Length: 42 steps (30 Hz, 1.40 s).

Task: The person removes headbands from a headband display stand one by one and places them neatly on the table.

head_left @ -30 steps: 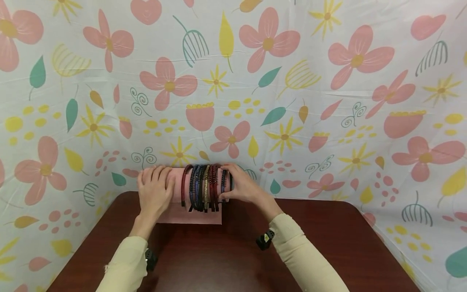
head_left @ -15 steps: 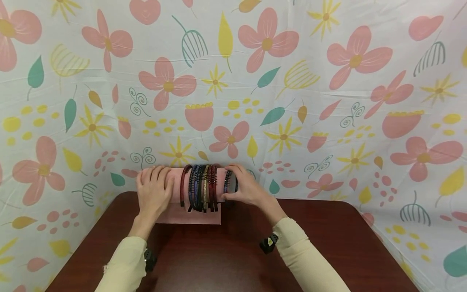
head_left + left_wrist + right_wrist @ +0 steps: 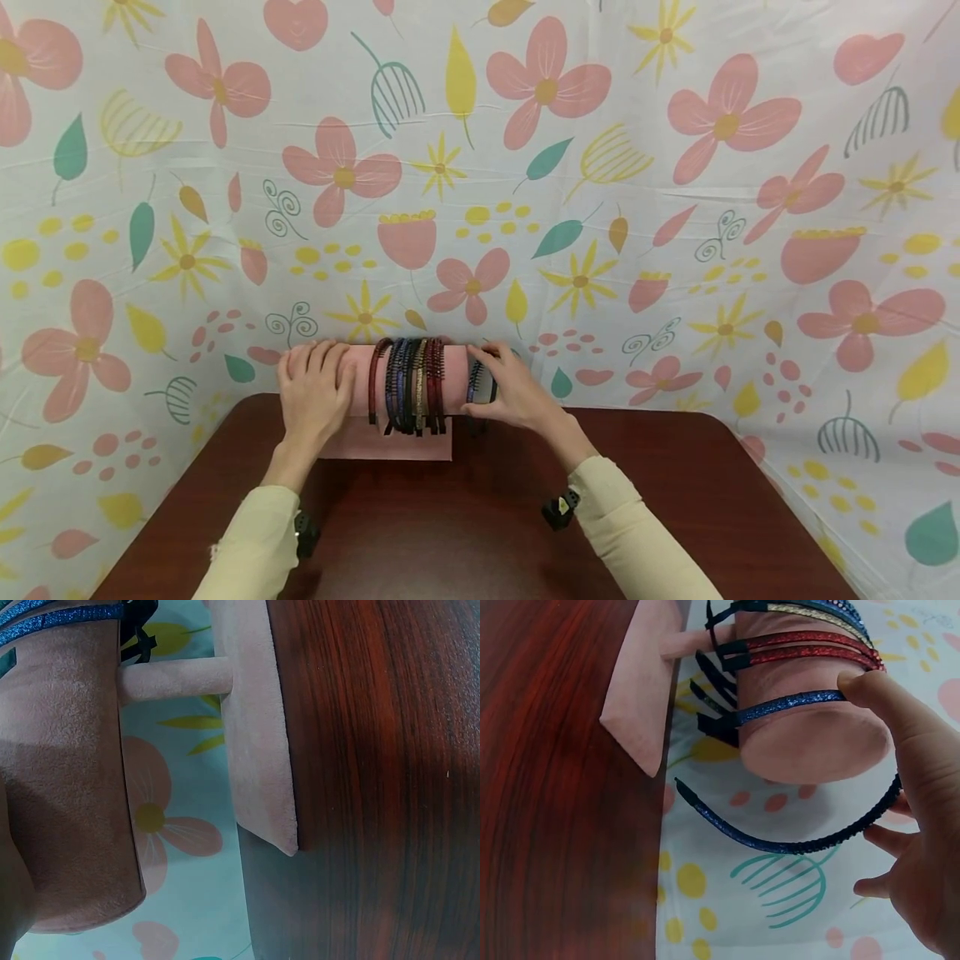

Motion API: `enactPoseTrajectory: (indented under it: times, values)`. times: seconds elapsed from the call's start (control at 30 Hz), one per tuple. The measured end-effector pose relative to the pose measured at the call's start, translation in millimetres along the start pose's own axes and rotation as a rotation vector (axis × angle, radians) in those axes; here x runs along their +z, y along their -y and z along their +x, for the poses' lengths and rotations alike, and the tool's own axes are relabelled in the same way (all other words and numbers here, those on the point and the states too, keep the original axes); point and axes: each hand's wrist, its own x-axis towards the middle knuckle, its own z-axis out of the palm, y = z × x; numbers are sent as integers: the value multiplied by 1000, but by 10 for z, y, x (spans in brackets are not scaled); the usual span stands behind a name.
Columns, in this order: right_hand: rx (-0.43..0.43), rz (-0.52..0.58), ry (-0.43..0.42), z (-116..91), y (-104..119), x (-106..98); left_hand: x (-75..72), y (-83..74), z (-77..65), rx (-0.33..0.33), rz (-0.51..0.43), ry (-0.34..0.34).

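Observation:
A pink plush headband stand (image 3: 454,379) lies across the back of the table, its roller raised on a post above a flat base (image 3: 397,447). Around the roller sit several glittery headbands (image 3: 405,385) in red, blue, black and gold. My left hand (image 3: 311,387) rests over the roller's left end. At the other end my right hand (image 3: 517,392) holds headbands between thumb and fingers. In the right wrist view its thumb presses a blue glitter headband (image 3: 787,703) near the roller's rim, and a dark blue headband (image 3: 765,845) hangs off the roller against its fingers.
The dark wood table (image 3: 405,525) stretches toward me and to both sides. Right behind the stand hangs a white cloth (image 3: 600,192) printed with flowers and leaves. A narrow post (image 3: 176,679) joins roller and base.
My right hand has slid rightward with the headbands it holds, past the roller's right end. A bare pink stretch of roller now shows beside the red headbands. My left hand stays put.

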Motion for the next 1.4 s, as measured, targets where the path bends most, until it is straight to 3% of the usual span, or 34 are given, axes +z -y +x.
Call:
enactPoseTrajectory:
  times: [0.43, 1.07, 1.4]
  values:
    - [11, -41, 8, -114, -88, 66, 5, 6, 11, -6, -2, -1]
    - [116, -108, 92, -300, -230, 342, 8, 8, -3, -5, 6, 1]
    - [157, -34, 124, -329, -270, 470, 9, 4, -4, -5, 5, 2]
